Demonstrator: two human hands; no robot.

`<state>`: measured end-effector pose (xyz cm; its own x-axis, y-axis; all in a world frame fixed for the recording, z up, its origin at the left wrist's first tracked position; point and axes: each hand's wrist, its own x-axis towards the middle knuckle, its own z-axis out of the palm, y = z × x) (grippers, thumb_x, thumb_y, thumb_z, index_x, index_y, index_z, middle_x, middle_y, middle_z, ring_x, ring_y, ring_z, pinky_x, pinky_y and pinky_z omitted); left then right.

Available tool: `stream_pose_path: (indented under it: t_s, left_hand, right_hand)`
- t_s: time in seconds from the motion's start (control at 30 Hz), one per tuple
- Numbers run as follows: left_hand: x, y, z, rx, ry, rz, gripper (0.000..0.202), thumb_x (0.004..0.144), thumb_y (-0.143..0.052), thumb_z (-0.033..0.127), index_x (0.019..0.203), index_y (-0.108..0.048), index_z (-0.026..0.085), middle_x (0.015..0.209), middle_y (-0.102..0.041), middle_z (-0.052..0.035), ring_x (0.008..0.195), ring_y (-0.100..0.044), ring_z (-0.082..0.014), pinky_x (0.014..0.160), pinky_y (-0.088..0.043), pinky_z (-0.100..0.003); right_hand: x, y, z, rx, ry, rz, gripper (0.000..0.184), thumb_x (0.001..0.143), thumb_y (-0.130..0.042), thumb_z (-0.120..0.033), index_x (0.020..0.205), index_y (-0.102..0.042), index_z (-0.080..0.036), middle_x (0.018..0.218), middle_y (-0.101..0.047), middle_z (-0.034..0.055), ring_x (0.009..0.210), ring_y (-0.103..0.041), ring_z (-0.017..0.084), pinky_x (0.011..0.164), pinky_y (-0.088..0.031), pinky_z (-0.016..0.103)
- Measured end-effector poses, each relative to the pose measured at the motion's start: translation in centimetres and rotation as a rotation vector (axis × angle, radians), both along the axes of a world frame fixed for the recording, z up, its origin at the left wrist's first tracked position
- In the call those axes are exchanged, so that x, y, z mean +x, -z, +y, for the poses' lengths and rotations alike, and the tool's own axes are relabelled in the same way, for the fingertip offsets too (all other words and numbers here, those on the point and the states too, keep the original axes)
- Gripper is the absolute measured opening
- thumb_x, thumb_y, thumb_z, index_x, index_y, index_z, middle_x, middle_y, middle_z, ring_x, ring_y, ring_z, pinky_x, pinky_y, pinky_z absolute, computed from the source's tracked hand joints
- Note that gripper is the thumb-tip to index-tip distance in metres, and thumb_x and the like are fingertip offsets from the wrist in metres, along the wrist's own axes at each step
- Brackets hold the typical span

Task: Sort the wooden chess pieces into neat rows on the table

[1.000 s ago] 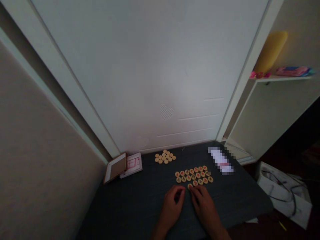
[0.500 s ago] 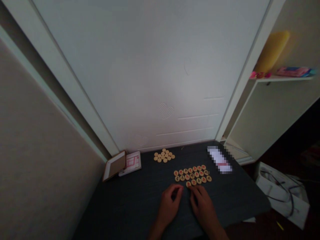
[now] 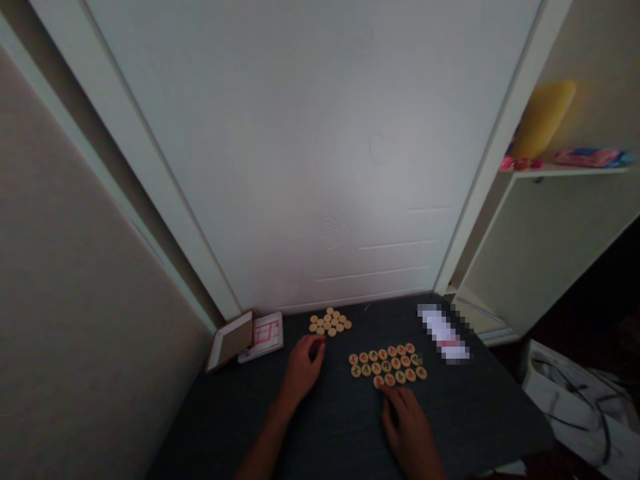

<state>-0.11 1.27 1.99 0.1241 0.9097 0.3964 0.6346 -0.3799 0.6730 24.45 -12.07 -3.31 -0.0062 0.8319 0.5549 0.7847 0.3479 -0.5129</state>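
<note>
Round wooden Chinese chess pieces with carved characters lie face up in three rows [image 3: 387,366] at the right of the dark table. The front row is shorter than the two behind it. At that row's left end, the fingertips of my right hand [image 3: 407,420] touch a red-marked piece [image 3: 379,382], with the thumb apart from the fingers. My left hand [image 3: 303,363] is just in front of a cluster of blank-topped pieces [image 3: 327,323]. Its fingers are loosely curved, thumb and forefinger slightly apart, and no piece shows between them.
A brown-edged open box or lid [image 3: 230,341] leans beside a white box with a red pattern [image 3: 265,335] at the table's left rear. A blurred-out white object [image 3: 443,332] lies at the right rear. The white panel [image 3: 320,167] rises behind the dark table [image 3: 325,427].
My left hand has moved left and away from me, from beside my right hand to the blank-topped pieces. My right hand stays at the front row. The camera view has tilted slightly upward.
</note>
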Motion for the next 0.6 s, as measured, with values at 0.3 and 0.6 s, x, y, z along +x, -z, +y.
stream_pose_path:
  t_s: [0.3,0.6]
  left_hand:
    - [2.6,-0.6,3.1,0.168,0.077,0.418,0.023,0.094,-0.056,0.023,0.114,-0.066,0.023,0.114,-0.065,-0.0089,0.109,-0.058,-0.0284,0.096,-0.048,-0.045]
    - [6.1,-0.6,5.9,0.169,0.169,0.462,0.014,0.091,-0.063,0.024,0.101,-0.072,0.024,0.111,-0.065,-0.0091,0.109,-0.056,-0.0298,0.092,-0.046,-0.045]
  right_hand:
    - [-0.1,-0.6,0.1,0.021,0.016,0.028,0.028,0.101,-0.044,-0.026,0.121,-0.064,-0.025,0.096,-0.07,0.0085,0.088,-0.071,0.023,0.079,-0.062,0.036]
    - [0.0,-1.5,0.1,0.004,0.023,0.088,0.025,0.102,-0.044,-0.027,0.113,-0.066,-0.024,0.094,-0.071,0.0078,0.088,-0.071,0.023,0.08,-0.061,0.035]
